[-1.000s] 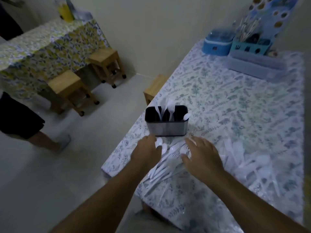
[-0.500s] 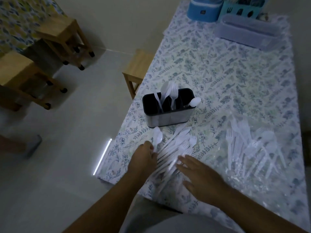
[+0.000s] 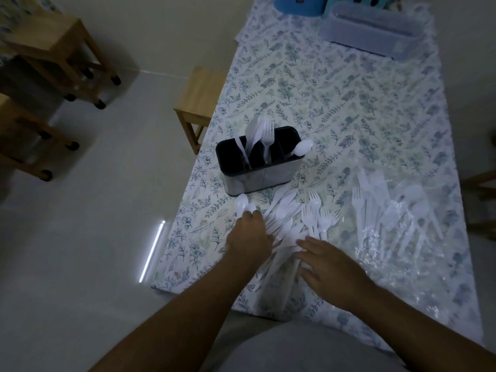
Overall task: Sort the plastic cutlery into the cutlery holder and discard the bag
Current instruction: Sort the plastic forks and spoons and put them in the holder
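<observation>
Right hand (image 3: 331,267): nearest of all, fingers straight and spread, resting flat on the handles of the loose cutlery (image 3: 288,224); grip apart, holding nothing.
Left hand (image 3: 251,238): just left of it, fingertips bent onto the spoons (image 3: 243,204); a closed pinch cannot be told (knuckles hide it).
Key relation: the spoons lie just short of the cutlery holder (image 3: 259,162), directly ahead of the left hand, the nearer one; long axes point toward the holder.
Bag (image 3: 397,224): right of the holder on the surface (image 3: 349,103), clear, with cutlery inside.
Holder: already has some pieces standing in it.
Obstacles: probably none between spoons and holder.
Farther: grey tray (image 3: 375,30), beyond the holder.
</observation>
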Motion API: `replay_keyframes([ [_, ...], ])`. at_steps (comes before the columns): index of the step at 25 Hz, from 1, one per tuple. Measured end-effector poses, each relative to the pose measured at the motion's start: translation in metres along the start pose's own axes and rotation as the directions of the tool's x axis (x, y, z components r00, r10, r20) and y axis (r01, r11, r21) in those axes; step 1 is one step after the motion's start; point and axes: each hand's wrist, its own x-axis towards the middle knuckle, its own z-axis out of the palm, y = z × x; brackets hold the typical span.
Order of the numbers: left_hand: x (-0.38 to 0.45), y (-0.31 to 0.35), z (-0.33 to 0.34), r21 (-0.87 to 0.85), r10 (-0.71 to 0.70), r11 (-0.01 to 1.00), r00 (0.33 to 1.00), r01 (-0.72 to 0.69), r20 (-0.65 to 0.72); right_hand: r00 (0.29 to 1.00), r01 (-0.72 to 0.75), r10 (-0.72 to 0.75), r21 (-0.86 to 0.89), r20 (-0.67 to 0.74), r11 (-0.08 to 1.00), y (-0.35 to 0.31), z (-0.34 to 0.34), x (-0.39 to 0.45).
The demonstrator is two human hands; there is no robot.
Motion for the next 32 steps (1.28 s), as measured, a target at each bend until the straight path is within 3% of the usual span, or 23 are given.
replay_keyframes([
  [8, 0.001, 0.009, -0.002, 0.008, -0.017, 1.0, 0.999, 0.017, -0.051, 0.99, -0.097, 0.11, 0.141, -0.089, 0.985, 0.024, -0.009, -0.015],
  [10, -0.002, 0.011, -0.003, -0.02, -0.014, 1.0, 0.994, 0.012, -0.104, 0.974, -0.071, 0.1, 0.146, -0.204, 0.987, 0.017, -0.018, -0.012],
  [14, -0.011, 0.03, 0.003, -0.174, 0.147, 0.971, 0.984, -0.162, -0.097, 0.929, 0.049, 0.017, 0.168, -0.37, 0.985, -0.006, -0.037, -0.006],
  [16, -0.008, 0.032, 0.004, -0.196, 0.156, 0.964, 0.98, -0.177, -0.122, 0.93, 0.073, 0.002, 0.19, -0.366, 0.979, -0.012, -0.04, -0.003],
  [18, 0.0, 0.026, 0.002, -0.118, 0.062, 0.99, 0.989, -0.078, -0.132, 0.937, 0.069, 0.01, 0.214, -0.348, 0.974, -0.012, -0.037, -0.001],
  [20, 0.007, 0.02, 0.001, -0.007, -0.025, 1.0, 0.999, 0.025, -0.047, 0.947, 0.054, 0.024, 0.232, -0.32, 0.971, -0.008, -0.033, -0.002],
  [25, 0.016, 0.024, 0.008, 0.078, -0.098, 0.993, 0.992, 0.092, 0.076, 0.957, -0.009, 0.092, 0.292, -0.275, 0.957, -0.005, -0.031, -0.008],
  [32, 0.009, 0.031, 0.014, 0.27, 0.031, 0.962, 0.998, -0.044, 0.053, 0.956, -0.119, 0.21, 0.379, -0.207, 0.918, -0.002, -0.031, -0.009],
])
